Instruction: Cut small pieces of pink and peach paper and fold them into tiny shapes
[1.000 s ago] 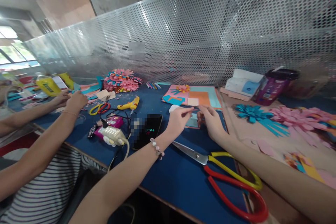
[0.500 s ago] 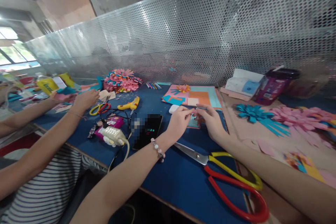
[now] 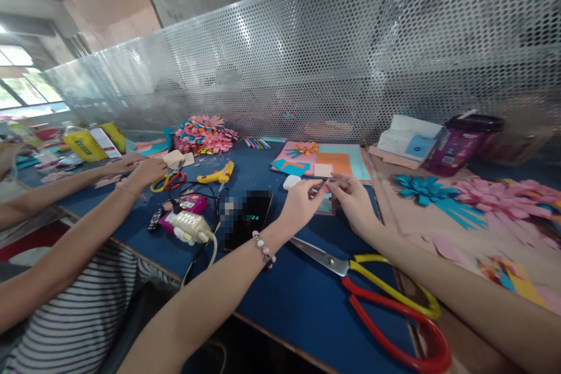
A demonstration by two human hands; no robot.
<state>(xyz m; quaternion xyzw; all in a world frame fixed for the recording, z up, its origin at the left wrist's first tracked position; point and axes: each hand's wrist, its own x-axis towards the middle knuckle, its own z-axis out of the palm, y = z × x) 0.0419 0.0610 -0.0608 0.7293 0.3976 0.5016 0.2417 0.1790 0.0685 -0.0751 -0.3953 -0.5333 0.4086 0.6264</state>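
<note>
My left hand (image 3: 300, 207), with a beaded bracelet (image 3: 263, 250) at its wrist, has its fingertips pinched together. Opposite it, my right hand (image 3: 352, 204) pinches too, and the fingertips of both meet around something small and thin that I cannot make out. Under them a light blue piece of paper (image 3: 325, 205) lies on the blue table (image 3: 280, 298). Large scissors (image 3: 337, 263) with one yellow and one red handle lie below my hands, blades pointing left. A white rounded case (image 3: 291, 182) sits just behind my left hand.
Left of my hands are a phone (image 3: 252, 219), a yellow glue gun (image 3: 217, 174) and a power adapter (image 3: 188, 225) with cords. Paper sheets (image 3: 355, 166) and a pile of paper flowers (image 3: 205, 134) lie farther back. A blue paper flower (image 3: 423, 189) lies right. A co-worker's hand (image 3: 146, 175) is left.
My hands stay together, with small shifts of the fingers. The co-worker's hands have come lower and closer to the table, and the pink and blue paper by them no longer shows.
</note>
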